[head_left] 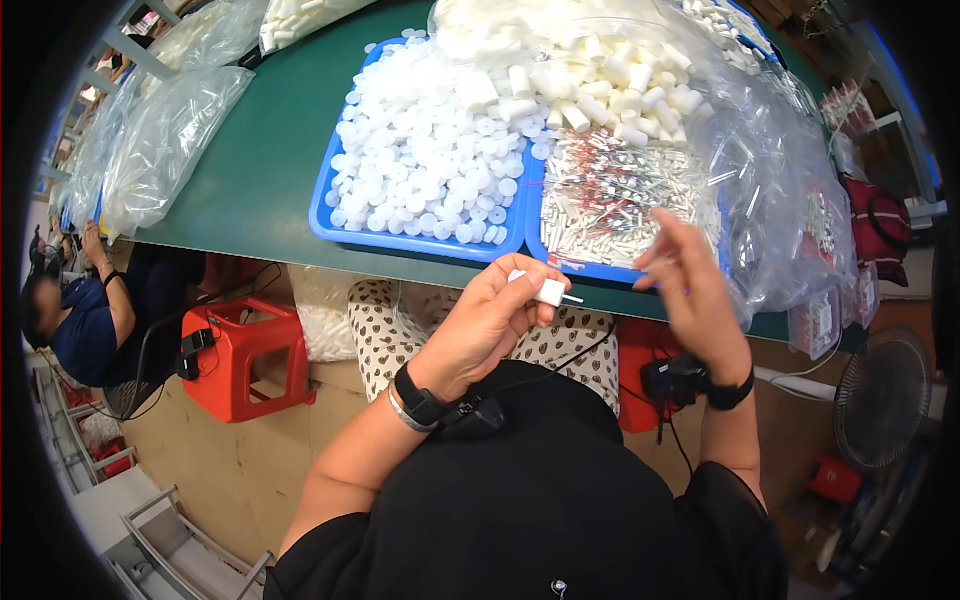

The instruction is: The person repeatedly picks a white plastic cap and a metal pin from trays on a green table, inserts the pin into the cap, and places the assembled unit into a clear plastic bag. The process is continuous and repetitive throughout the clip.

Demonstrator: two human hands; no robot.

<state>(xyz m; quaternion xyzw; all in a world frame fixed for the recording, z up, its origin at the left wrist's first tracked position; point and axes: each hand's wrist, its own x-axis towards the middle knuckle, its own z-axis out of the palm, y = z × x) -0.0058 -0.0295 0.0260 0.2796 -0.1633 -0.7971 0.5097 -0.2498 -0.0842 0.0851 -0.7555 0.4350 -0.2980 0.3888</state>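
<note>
My left hand [500,312] is closed on a small white cylinder [551,291], pinched between thumb and fingers in front of the table edge. A thin pale pin sticks out of the cylinder's right end. To the right, my right hand [690,285] hangs at the near edge of a blue tray of small parts. Its fingers are apart, a little blurred, and nothing shows in them. That tray holds a heap of thin white pins [600,225] with reddish and metallic bits, and thicker white cylinders [640,95] are piled behind them.
A blue tray [330,228] full of translucent white discs [430,150] stands left of the pins on the green table [270,130]. Clear plastic bags [770,190] lie at the right. Red stools [245,360], a fan [882,398] and a person [90,320] at far left surround me.
</note>
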